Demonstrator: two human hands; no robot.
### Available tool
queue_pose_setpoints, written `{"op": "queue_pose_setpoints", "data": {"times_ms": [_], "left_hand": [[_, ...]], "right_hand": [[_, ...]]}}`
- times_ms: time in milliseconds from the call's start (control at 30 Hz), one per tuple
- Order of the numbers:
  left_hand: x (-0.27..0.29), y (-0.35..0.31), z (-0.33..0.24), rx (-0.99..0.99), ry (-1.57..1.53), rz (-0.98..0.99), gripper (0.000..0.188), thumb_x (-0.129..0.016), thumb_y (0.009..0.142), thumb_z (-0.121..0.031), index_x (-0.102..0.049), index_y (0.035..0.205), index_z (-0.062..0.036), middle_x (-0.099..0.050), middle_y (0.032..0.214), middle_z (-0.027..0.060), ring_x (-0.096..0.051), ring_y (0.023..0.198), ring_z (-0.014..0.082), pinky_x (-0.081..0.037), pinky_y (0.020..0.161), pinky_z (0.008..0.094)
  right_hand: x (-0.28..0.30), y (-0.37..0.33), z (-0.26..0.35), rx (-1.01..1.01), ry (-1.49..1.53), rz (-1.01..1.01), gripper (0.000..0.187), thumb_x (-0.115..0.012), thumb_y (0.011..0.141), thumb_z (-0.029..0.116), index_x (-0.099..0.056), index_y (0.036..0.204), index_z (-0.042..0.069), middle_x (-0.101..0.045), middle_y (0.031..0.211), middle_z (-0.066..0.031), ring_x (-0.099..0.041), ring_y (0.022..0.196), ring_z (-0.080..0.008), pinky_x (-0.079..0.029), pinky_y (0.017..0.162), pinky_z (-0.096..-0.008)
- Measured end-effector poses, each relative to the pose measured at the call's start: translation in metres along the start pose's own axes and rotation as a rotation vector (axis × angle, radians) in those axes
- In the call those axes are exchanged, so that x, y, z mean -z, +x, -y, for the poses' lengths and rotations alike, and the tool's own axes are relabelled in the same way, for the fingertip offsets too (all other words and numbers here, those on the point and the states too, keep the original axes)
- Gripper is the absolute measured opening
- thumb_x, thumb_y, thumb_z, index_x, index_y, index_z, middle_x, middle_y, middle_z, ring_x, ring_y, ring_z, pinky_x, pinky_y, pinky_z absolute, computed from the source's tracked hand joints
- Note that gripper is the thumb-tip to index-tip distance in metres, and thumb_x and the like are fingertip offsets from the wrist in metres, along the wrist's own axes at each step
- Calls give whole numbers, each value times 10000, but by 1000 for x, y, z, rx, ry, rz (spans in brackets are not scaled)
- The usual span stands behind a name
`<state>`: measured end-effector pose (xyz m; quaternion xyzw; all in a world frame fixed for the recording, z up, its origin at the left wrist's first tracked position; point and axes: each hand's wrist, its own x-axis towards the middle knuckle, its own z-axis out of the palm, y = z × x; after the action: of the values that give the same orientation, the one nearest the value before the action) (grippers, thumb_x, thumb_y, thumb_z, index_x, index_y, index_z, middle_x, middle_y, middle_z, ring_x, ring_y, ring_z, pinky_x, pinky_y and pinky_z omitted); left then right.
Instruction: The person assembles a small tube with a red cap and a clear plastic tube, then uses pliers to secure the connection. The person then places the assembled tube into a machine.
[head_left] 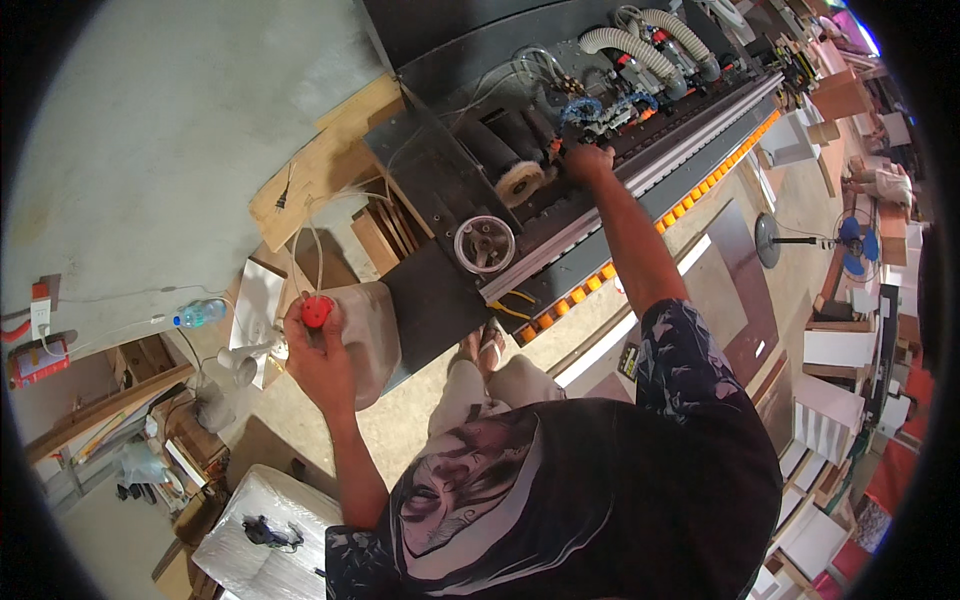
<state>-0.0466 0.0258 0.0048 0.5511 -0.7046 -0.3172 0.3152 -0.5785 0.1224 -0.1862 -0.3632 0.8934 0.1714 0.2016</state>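
Note:
My left hand (320,365) has its fingers closed round a red cap (317,311) at the top of a translucent plastic jug (372,345). Thin clear tubing (319,250) loops above the cap. Across the long dark machine (430,170), my right hand (587,163) reaches in beside a pale round buffing wheel (519,184). Its fingers look curled, but what they hold, if anything, is hidden. A metal handwheel (485,245) lies between my two arms, at the near end of the machine.
Orange rollers (680,211) line the machine's side. Ribbed hoses (632,52) stand at its far end. Yellow-handled pliers (515,304) rest by the rail. A plastic bottle (200,314) and power strip (41,312) lie left. A blue fan (857,240) and another person (885,185) are at right.

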Motion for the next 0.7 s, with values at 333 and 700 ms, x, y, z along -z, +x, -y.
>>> {"op": "queue_pose_setpoints", "data": {"times_ms": [333, 700], "left_hand": [[-3, 3, 7, -3, -1, -7, 476, -797, 968, -240, -645, 1336, 20, -750, 1229, 172, -717, 1146, 285, -541, 1018, 394], [-7, 0, 7, 84, -23, -3, 551, -829, 961, -273, -617, 1377, 19, -714, 1234, 135, -667, 1139, 218, -537, 1018, 370]], "right_hand": [[4, -5, -33, 95, 106, -32, 351, -677, 916, 249, -775, 1228, 121, -761, 1249, -160, -722, 1169, -388, -517, 959, -640], [-64, -218, -41, 326, 1054, -854, 352, -725, 899, -11, -729, 1243, 65, -765, 1173, -132, -700, 999, -340, -542, 891, -440]]}}
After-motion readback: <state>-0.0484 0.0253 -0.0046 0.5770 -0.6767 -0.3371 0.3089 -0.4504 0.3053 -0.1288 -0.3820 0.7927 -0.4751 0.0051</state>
